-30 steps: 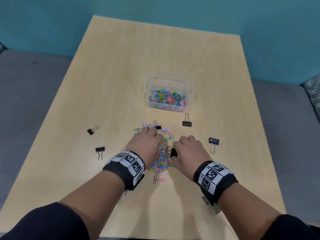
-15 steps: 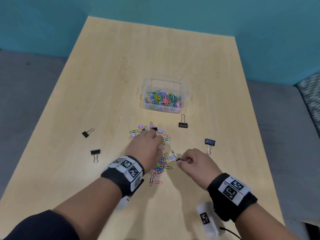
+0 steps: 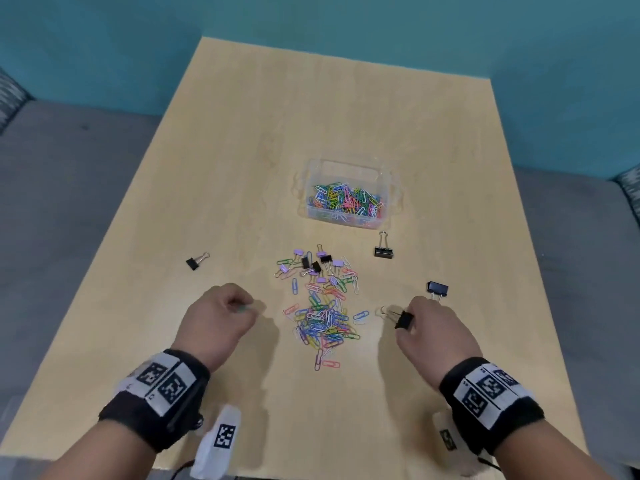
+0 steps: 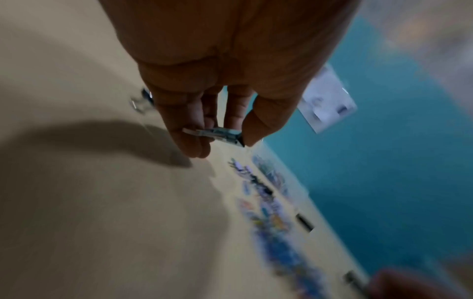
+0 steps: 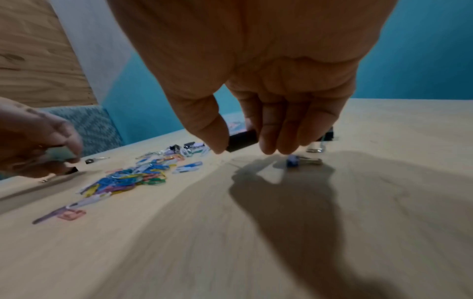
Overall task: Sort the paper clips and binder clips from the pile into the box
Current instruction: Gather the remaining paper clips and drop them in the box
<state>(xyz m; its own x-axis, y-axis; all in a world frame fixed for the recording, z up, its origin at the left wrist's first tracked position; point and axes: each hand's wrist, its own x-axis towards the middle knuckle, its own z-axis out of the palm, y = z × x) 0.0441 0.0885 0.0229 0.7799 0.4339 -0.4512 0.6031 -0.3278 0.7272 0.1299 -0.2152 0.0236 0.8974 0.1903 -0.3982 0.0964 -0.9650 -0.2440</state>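
A pile of coloured paper clips [image 3: 325, 320] lies mid-table, with several small black and lilac binder clips [image 3: 317, 266] at its far end. Beyond it stands a clear plastic box [image 3: 389, 188] holding many paper clips. My left hand [image 3: 247, 308] hovers left of the pile, thumb and fingers pinching a small greenish clip [image 4: 217, 134]. Right of the pile, my right hand [image 3: 407, 318] pinches a black binder clip [image 3: 403, 320], its wire handles pointing left. The right wrist view shows that clip [image 5: 242, 141] between thumb and fingers, just above the table.
Loose black binder clips lie apart on the wooden table [image 3: 242, 168]: one at the left [image 3: 197, 261], one near the box [image 3: 383, 249], one just beyond my right hand [image 3: 438, 289]. Grey seating and a teal wall surround the table.
Both hands have drawn away from the pile. The left one went left with the small clip, the right one went right with the black binder clip. The pile now lies uncovered.
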